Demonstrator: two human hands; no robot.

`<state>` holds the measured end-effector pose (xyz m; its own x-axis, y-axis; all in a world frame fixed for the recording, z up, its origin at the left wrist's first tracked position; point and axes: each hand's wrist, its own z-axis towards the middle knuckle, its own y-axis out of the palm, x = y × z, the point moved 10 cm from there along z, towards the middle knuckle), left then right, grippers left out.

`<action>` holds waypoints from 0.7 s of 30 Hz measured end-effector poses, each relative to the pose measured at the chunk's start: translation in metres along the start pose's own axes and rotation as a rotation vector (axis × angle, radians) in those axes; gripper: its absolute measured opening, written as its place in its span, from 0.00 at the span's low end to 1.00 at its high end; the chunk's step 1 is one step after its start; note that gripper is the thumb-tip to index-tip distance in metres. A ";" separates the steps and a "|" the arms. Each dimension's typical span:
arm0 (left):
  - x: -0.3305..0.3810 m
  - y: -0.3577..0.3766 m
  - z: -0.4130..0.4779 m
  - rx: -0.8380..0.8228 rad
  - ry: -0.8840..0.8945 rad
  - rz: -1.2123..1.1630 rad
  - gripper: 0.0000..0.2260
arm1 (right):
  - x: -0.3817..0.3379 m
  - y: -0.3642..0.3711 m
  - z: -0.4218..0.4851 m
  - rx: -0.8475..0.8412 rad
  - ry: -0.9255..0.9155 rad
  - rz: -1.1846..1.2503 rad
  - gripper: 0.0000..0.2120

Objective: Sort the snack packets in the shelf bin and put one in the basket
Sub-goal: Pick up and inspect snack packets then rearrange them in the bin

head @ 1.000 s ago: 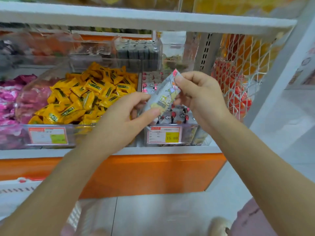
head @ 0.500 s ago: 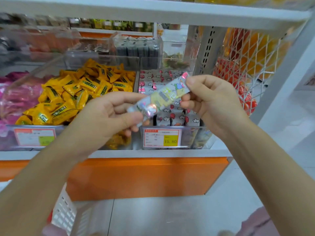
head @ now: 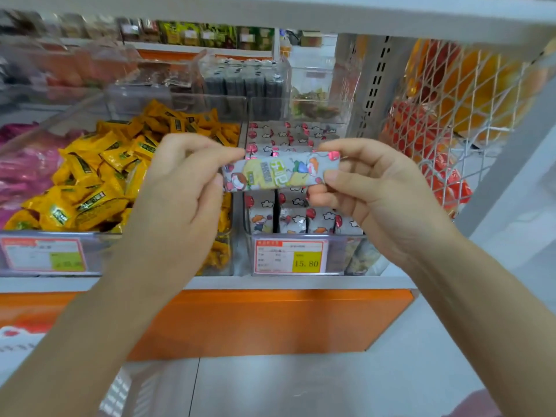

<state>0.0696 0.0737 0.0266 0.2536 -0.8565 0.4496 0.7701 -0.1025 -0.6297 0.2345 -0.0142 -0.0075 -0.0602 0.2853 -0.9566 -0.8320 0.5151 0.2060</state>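
Snack packet [head: 281,173] has been rotated from tilted, right end high, to level with the print facing the camera; judged to be a label check before dropping it. It is held in the air in front of the shelf bin [head: 334,257], over the bin's front half, at the right end of the shelf [head: 270,282].

Left hand [head: 180,188]: fingers curled, the packet's left end pinched between thumb and fingertips. Right hand [head: 370,188]: the same pinch on the right end, remaining fingers folded underneath.

Packets in the bin [head: 288,218] are seen standing in rows, so sorting is judged largely done; one packet is out, but nothing has been put in the basket yet.

Versus a second ago: the packet was steeply tilted then, and is flat with the hands spread wider along it now; the two-hand grip is unchanged.

White lattice at the lower left [head: 115,395] is probably the basket, but too blurred to confirm; next move is judged to be down and left towards it.
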 end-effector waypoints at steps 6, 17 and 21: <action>0.011 0.011 0.004 -0.072 0.059 0.096 0.19 | -0.001 0.004 -0.001 -0.029 0.028 0.070 0.12; -0.001 0.010 0.000 -0.017 -0.091 -0.153 0.16 | -0.007 0.010 -0.005 -0.085 -0.059 -0.049 0.09; -0.006 0.010 -0.001 0.010 -0.134 -0.274 0.12 | -0.012 0.011 -0.007 -0.074 -0.128 -0.170 0.08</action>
<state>0.0751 0.0777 0.0171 0.1101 -0.7234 0.6816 0.8261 -0.3147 -0.4674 0.2226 -0.0174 0.0047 0.1510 0.3015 -0.9414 -0.8626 0.5053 0.0235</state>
